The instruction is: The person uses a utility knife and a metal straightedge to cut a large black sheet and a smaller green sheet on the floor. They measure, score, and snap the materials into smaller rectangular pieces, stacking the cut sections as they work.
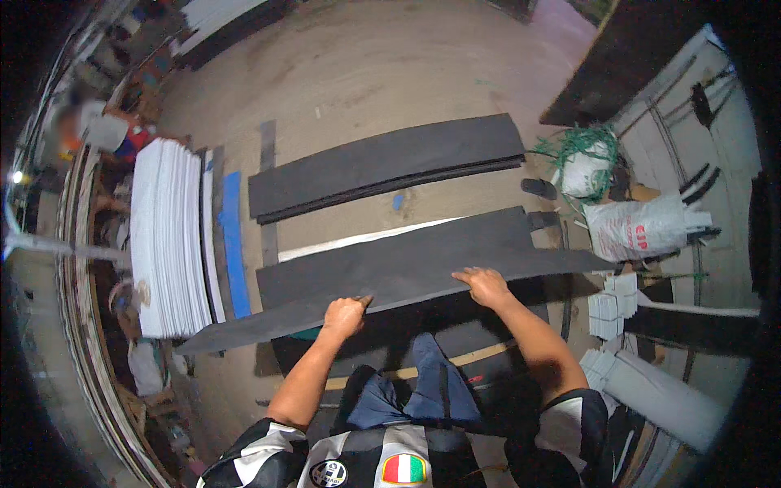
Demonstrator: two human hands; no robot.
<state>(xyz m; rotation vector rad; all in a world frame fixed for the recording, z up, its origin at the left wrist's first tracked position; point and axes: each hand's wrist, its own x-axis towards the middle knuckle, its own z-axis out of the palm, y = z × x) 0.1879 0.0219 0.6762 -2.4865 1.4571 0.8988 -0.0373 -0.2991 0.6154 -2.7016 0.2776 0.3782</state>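
Note:
A long, thin black sheet [416,291] spans from left to right in front of me, tilted above a similar black sheet [390,248] on the floor. My left hand [345,316] grips its near edge left of the middle, fingers curled. Farther right, my right hand [484,286] pinches the same edge, thumb below and out of sight. What the sheet is made of I cannot tell. Beyond it lies a stack of black strips [386,159], with a whitish strip [358,240] between the two piles.
To the left stand a thick stack of white sheets [169,236] and a blue strip [234,244]. On the right are a white sack [634,228], green netting [582,159], a dark sandal [538,189] and white bundles [612,307]. A dark panel [614,61] leans at the upper right.

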